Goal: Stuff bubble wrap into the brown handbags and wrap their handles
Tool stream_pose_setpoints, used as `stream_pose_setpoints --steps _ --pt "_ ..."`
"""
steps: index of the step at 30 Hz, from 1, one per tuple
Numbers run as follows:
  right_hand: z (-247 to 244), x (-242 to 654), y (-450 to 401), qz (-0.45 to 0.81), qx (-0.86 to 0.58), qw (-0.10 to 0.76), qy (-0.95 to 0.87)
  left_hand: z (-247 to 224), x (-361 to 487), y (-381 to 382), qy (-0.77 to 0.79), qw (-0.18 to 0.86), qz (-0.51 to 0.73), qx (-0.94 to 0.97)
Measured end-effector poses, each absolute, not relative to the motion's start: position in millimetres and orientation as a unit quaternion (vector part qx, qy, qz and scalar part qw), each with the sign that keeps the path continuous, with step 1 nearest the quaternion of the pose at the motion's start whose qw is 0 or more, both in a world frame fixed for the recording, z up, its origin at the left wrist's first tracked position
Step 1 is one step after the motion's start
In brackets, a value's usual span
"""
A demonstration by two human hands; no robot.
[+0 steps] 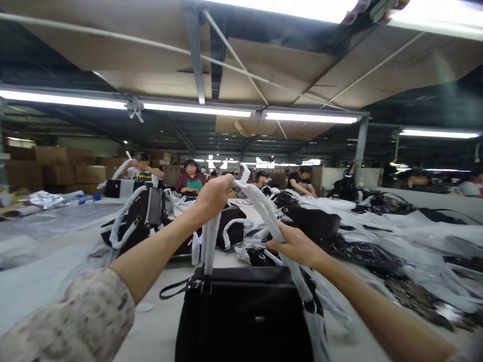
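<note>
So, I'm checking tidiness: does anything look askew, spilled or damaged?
No clear damage or spill. The white wrap ends in a crinkled tip poking up beside the left hand, unlike its smoother length above the bag. Plastic lies rumpled at right.

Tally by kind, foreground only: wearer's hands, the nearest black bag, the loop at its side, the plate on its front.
Left hand and right hand: 2
Nearest black bag: 1
Side loop: 1
Front plate: 1
Total: 5
</note>
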State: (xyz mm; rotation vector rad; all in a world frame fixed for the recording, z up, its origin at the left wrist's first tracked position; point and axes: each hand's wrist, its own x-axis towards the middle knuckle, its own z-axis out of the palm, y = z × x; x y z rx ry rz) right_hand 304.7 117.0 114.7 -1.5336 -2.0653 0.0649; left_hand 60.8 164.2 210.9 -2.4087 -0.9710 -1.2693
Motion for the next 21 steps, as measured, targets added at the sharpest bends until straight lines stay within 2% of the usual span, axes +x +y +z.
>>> stream_pose_setpoints --steps 2,4,5,7,9,12,14,17,21 --pt "121 301 126 -0.009 -0.585 0.273 -0.764 218 52 156 -0.343 0.119 -0.446 -0.818" --pt "137 294 135 -0.031 -0.588 0.274 -0.761 233 44 138 -0.35 0.07 -0.453 -0.817" --pt "147 289 139 -0.046 -0.589 0.275 -0.759 242 41 126 -0.352 0.017 -0.455 -0.818" --pt "168 273 149 -0.075 -0.586 0.282 -0.756 262 39 99 -0.347 -0.163 -0.462 -0.8" --pt "189 252 158 -0.094 -0.575 0.297 -0.756 277 40 76 -0.34 -0.256 -0.496 -0.757" --pt "213 222 168 -0.086 -0.56 0.319 -0.76 281 46 67 -0.302 -0.197 -0.617 -0.7" --pt "219 212 169 -0.049 -0.555 0.319 -0.767 267 52 77 -0.269 -0.162 -0.683 -0.659" --pt "195 214 152 0.027 -0.535 0.303 -0.788 229 59 100 -0.275 -0.234 -0.695 -0.622" --pt "107 237 89 0.131 -0.492 0.291 -0.81 190 56 112 -0.305 -0.353 -0.571 -0.676"
